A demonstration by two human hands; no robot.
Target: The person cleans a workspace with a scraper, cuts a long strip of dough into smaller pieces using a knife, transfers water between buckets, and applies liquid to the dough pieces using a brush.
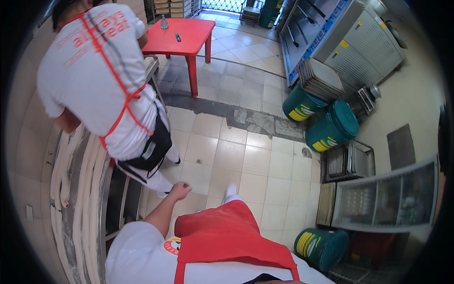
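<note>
My left hand [180,190] swings out ahead of my body over the tiled floor, with its fingers loosely curled and nothing visible in them. It touches nothing and is nearest to the white-trousered leg of a co-worker [101,71]. My right hand is out of the picture. A red apron [222,236] covers my front, and one white shoe [231,190] shows below it. To the left, long ropes of pale dough [87,189] lie along a metal worktable [75,227], where the co-worker bends with hands hidden.
A red plastic table [198,35] bears a small bottle [164,22] and a dark slim tool [178,37]. Along the right stand green lidded bins [338,120], stacked trays [321,78], a large oven [340,42] and a glass-fronted case [385,196]. Broken tiling [255,120] crosses the floor.
</note>
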